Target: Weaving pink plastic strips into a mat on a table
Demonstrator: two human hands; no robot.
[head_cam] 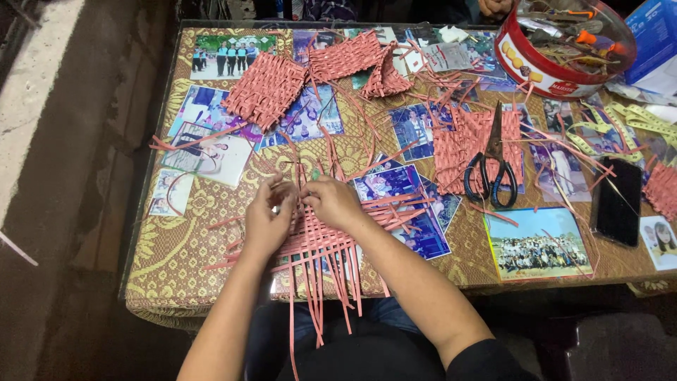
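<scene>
A half-woven pink mat of flat strips (pixel 321 243) lies at the table's near edge, loose ends hanging over it toward my lap. My left hand (pixel 268 215) pinches strips at the mat's upper left. My right hand (pixel 335 203) grips strips just to the right, fingertips almost touching the left hand. Upright strips (pixel 300 159) rise between the two hands.
Finished pink woven panels (pixel 264 88) (pixel 469 144) lie farther back. Black-handled scissors (pixel 491 173) rest on the right panel. A round red tin of tools (pixel 557 49), a dark phone (pixel 617 201), yellow tape measure (pixel 606 137) and photos under glass (pixel 539 243) surround them.
</scene>
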